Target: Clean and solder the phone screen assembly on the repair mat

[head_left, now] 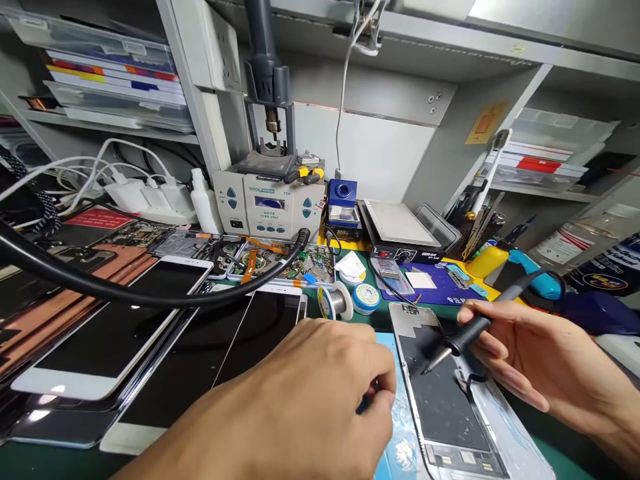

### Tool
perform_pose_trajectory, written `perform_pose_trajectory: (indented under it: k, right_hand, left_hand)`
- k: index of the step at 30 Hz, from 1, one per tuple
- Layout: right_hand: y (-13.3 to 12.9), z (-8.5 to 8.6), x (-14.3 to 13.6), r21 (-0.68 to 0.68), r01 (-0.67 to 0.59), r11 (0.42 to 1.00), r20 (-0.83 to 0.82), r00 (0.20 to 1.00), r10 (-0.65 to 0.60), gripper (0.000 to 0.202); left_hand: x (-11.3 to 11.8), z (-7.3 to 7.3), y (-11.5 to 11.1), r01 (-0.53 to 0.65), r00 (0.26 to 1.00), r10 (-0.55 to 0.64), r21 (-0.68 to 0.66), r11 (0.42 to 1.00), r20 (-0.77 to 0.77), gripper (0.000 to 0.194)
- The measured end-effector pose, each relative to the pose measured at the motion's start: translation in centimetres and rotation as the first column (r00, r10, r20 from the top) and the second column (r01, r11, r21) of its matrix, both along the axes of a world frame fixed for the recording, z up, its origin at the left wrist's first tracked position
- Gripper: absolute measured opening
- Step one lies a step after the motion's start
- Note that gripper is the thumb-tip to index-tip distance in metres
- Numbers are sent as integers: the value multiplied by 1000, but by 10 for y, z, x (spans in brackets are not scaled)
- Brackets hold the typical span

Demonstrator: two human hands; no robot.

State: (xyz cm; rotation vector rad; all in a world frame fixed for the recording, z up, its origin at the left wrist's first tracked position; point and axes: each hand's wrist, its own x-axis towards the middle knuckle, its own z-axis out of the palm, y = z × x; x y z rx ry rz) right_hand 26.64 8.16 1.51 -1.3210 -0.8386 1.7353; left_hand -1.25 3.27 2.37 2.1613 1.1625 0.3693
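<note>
My right hand (555, 353) grips a soldering iron (469, 335) by its black ribbed sleeve, the remaining fingers loosely spread. The iron's metal tip points down-left over a phone display panel (443, 400), which lies back side up on a blue mat. I cannot tell whether the tip touches the panel. A flex cable (463, 380) sticks out from the panel's right side. My left hand (320, 387) is closed just left of the panel, index finger and thumb curled together. Whatever sits between them is hidden, apart from a dark patch.
Several phone screens (120, 327) lie on the left under a thick black hose (150, 293). Solder spools (337, 301) stand behind my left hand. Farther back are a hot-air station (270, 207), a blue iron stand (343, 200) and a heating plate (400, 223). Bottles (490, 260) crowd the right.
</note>
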Motion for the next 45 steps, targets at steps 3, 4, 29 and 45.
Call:
perform_pose_trajectory:
  k: [3,4,29,45]
  right_hand:
    - [-2,1,-2,10,25,1000,32,999,-25,27]
    - [-3,1,-3,19,33,999,41,999,-34,27]
    - [-18,2,2,177,-28,984,8,1000,27,20]
    - [-10,-11,3,180,-40,983,-10,999,43,26]
  left_hand:
    - [-1,-2,0,0,1000,0,9,1000,-3,14]
    - [-1,-3,1,5,1000,-5,10,1000,-2,14]
    - [0,-9,11,58,998,-60,81,995,14,14]
    - [-1,-24,9,5,1000,1,247,969,-23,18]
